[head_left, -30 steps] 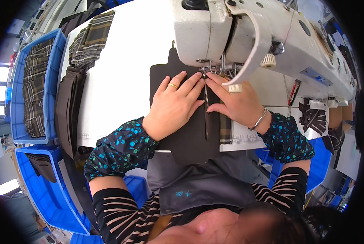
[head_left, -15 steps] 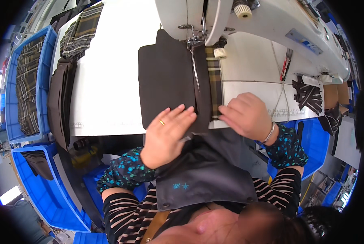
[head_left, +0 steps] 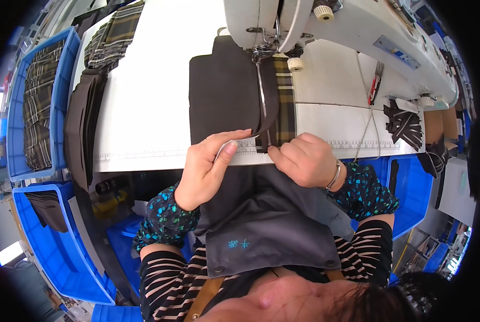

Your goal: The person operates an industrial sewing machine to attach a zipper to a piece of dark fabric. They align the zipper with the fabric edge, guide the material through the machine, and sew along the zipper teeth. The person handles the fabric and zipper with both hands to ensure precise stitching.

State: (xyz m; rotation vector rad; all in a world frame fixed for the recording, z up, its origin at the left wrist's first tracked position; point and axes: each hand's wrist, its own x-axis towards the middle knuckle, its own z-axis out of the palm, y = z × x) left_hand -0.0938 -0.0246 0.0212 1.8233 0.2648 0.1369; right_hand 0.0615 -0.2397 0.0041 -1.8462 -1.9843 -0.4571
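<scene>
A dark brown fabric panel (head_left: 224, 96) lies on the white table under the sewing machine head (head_left: 252, 27). My left hand (head_left: 203, 170) has the panel's near edge pinched between thumb and fingers, folded up off the table. Beneath the panel's right side shows a plaid fabric strip (head_left: 286, 102). At the near end of that strip, the fingers of my right hand (head_left: 304, 160) are closed on its dark edge. Between the hands, the lifted edge uncovers a ruler scale (head_left: 245, 151) on the table's front edge. The needle area is partly hidden by the machine's parts.
Stacked dark fabric pieces (head_left: 81, 126) and folded plaid fabric (head_left: 114, 35) lie at the left. Blue bins (head_left: 71, 53) stand beside the table. Red-handled snippers (head_left: 376, 85), a cord (head_left: 366, 129) and dark striped scraps (head_left: 404, 126) are at the right.
My left hand has gone from lying flat on the panel to gripping and lifting its near edge. My right hand has moved left and closed on the near end of the plaid strip.
</scene>
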